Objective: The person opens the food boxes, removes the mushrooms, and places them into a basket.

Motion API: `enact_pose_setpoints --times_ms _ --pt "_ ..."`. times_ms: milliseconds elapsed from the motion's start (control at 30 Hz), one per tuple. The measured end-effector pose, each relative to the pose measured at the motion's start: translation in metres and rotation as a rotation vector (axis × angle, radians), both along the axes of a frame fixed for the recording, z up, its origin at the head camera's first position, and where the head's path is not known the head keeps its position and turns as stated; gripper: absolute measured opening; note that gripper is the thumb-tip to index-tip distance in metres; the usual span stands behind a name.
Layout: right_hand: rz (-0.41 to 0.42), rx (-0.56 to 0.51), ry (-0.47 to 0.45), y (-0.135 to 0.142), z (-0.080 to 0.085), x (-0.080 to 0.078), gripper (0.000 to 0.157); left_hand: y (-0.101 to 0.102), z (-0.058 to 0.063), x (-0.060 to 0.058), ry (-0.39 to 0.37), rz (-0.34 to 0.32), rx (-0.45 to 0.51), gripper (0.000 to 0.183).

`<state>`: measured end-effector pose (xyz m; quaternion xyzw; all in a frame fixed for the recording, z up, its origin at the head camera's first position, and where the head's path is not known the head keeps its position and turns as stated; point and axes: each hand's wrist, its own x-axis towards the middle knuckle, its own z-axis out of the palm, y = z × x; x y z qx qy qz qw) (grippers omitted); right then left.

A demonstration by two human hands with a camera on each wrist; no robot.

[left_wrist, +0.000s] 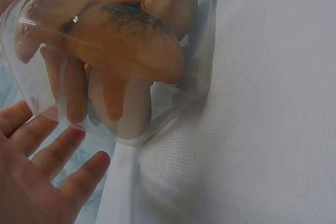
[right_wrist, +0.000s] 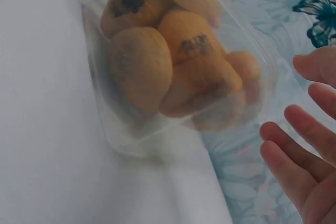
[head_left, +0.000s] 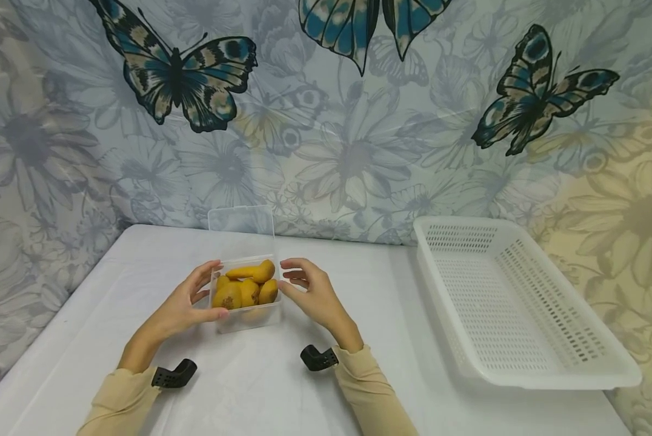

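A clear plastic box stands on the white table with its hinged lid raised at the back. Inside are several yellow-brown mushroom-shaped pieces, dark specks showing on them through the wall in the left wrist view. My left hand holds the box by its left side, thumb at the front corner and fingers toward the back. Beside the right wall is my right hand, fingers slightly bent and holding nothing. In the right wrist view those fingers are apart from the box.
A large white perforated plastic basket stands at the right of the table. White cloth covers the tabletop. Behind hangs a fabric backdrop with butterflies and flowers. Black wrist cameras sit at both beige sleeves.
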<state>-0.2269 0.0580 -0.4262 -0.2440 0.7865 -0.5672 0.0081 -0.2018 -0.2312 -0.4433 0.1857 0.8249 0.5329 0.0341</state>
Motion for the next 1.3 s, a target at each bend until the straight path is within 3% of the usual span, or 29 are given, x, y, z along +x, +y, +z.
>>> enact_pose_setpoints --times_ms 233,633,800,1100,1300 --pt "-0.015 0.061 0.074 -0.007 0.0 0.004 0.039 0.003 0.002 -0.002 -0.014 -0.011 -0.007 0.094" --pt "-0.064 0.202 0.337 -0.022 -0.002 -0.004 0.033 0.007 -0.002 -0.002 -0.016 -0.017 -0.023 0.093" --pt "-0.029 0.241 0.33 -0.03 0.002 -0.008 0.033 0.007 -0.001 -0.001 -0.023 -0.011 -0.044 0.094" --pt "-0.108 0.526 0.332 -0.044 0.014 -0.008 0.035 0.003 0.002 0.006 -0.034 0.007 -0.053 0.095" --pt "-0.107 0.589 0.374 -0.046 0.019 -0.009 0.034 0.003 0.002 0.006 -0.033 0.007 -0.055 0.095"
